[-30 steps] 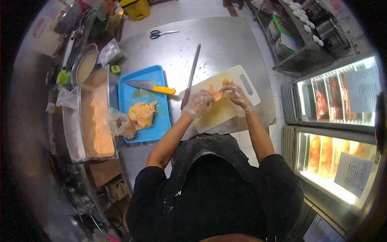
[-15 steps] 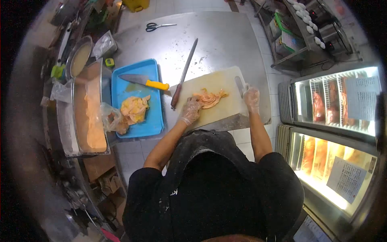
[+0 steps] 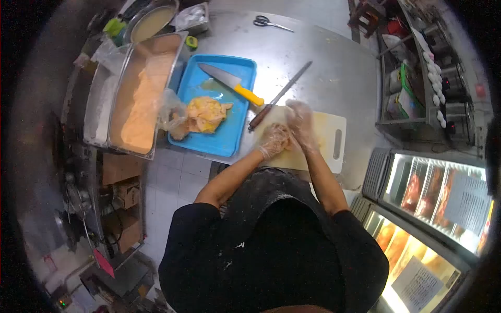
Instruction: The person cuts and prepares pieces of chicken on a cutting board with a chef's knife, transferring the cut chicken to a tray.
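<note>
A white cutting board lies before me on the metal table. My left hand, in a clear plastic glove, has its fingers closed on a flat piece of raw chicken, mostly hidden under the hands. Just right of it, also gloved, my right hand hovers over the board; its fingers are smeared by motion. A sharpening steel slants beside the board's left edge. To the left, a blue tray holds more raw chicken and a yellow-handled knife.
Scissors lie at the table's back. Left of the tray stand a metal bin of orange powder and another of white powder. A plastic bag overlaps the tray. Lit display fridges stand at right.
My right hand has moved left from the board's handle end to beside my left hand. The chicken, spread out before, is now largely covered. My view has turned, shifting the surroundings.
</note>
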`<state>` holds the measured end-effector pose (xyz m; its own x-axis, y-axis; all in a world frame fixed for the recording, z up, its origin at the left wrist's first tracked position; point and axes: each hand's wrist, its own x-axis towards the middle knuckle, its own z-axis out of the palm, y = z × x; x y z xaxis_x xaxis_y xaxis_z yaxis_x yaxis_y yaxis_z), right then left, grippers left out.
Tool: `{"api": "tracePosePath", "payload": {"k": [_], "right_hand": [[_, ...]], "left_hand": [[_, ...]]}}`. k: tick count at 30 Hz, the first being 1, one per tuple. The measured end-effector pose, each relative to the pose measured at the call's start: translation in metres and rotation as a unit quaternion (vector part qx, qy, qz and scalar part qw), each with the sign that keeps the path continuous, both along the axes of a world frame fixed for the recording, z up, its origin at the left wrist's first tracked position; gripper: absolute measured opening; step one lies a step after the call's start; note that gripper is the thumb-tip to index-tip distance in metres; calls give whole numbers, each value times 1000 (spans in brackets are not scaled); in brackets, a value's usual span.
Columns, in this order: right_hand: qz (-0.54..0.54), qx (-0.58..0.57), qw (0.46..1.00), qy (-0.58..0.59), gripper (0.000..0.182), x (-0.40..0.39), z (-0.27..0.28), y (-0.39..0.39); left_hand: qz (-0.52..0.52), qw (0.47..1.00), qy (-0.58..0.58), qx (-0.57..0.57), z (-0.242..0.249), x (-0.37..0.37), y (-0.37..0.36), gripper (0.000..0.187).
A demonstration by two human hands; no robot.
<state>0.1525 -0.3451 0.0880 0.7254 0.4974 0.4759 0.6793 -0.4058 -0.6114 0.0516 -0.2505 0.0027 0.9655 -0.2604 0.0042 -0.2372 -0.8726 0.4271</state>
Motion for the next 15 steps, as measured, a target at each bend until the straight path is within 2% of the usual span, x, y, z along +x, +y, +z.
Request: {"api": "tracePosePath", "payload": {"k": [2, 3, 4, 5, 6, 7, 8, 11, 12, 14, 15], "right_hand": [[97, 70, 993, -23, 23, 14, -28, 66], [96, -46, 992, -71, 29, 7, -12, 96], [129, -55, 990, 15, 29, 12, -35, 118], [142, -100, 984, 32, 32, 16, -52, 135], [155, -146, 976, 46, 34, 19, -69, 153], [144, -223, 964, -10, 41, 21, -71, 165], [131, -299, 943, -66, 49, 22, -74, 174], [187, -272, 942, 59, 48, 42, -89, 165], [189, -133, 967, 106, 45, 26, -59, 141], [125, -70, 984, 111, 41, 4, -30, 86], [80, -39, 990, 108, 40, -1, -17, 54]], "left_hand": [[69, 988, -6, -140, -22, -9, -8, 36], [103, 972, -13, -209, -40, -14, -14, 39], [137, 951, -24, -276, -56, -15, -18, 43], [169, 923, -38, -343, -66, -16, -18, 47], [182, 934, -77, -297, -62, -15, -11, 49], [198, 941, -114, -249, -45, -14, -4, 51], [193, 964, -162, -82, -29, -15, -1, 52], [148, 989, -22, -3, 15, -27, 3, 50], [106, 994, 10, -31, -50, -25, -3, 49], [205, 954, -65, -210, -80, -21, -18, 42], [183, 967, -50, -170, -51, -20, -9, 42]]}}
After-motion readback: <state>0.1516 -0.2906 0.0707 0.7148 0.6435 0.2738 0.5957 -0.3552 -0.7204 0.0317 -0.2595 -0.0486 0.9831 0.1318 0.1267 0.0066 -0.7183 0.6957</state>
